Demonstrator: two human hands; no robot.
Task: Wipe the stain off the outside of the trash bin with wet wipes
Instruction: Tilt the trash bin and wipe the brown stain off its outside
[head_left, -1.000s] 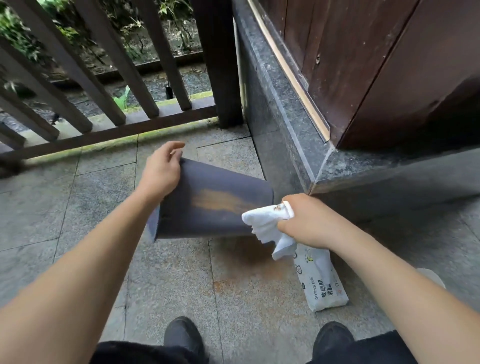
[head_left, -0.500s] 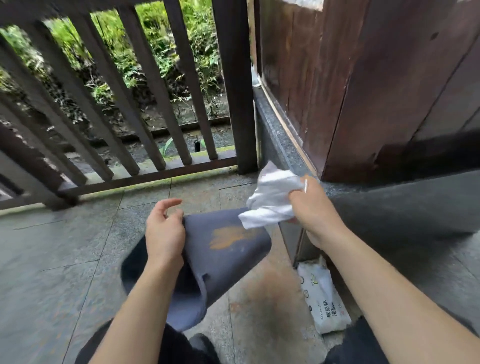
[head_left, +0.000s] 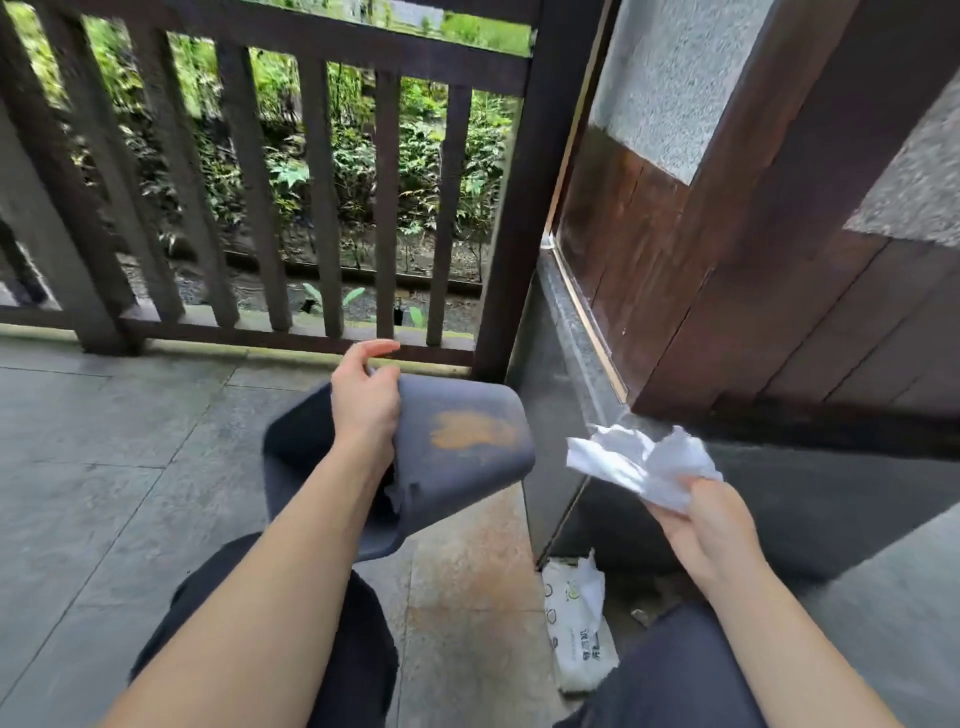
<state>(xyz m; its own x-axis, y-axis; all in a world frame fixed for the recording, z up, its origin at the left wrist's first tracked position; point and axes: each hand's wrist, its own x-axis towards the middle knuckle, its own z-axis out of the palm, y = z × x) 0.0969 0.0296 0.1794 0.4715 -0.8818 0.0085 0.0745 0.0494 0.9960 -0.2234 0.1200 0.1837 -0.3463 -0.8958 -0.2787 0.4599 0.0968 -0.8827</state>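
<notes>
A dark grey trash bin (head_left: 467, 478) is held tilted on its side above the floor, its open mouth toward me. An orange-brown stain (head_left: 470, 428) shows on its upper outer wall. My left hand (head_left: 363, 400) grips the bin at its rim, index finger lifted. My right hand (head_left: 701, 519) holds a crumpled white wet wipe (head_left: 639, 460) to the right of the bin, a short gap away from it. The wipe does not touch the stain.
A white wet wipes pack (head_left: 579, 629) lies on the stone floor by my right knee. A dark wooden railing (head_left: 322, 208) stands ahead, a stone ledge (head_left: 566, 332) and wooden wall (head_left: 727, 260) at right. A rusty patch (head_left: 467, 571) marks the floor tile.
The view has tilted upward. My right hand with the wipe has moved from above the bin's stain down and to the right, away from the bin. The bin has been lifted higher.
</notes>
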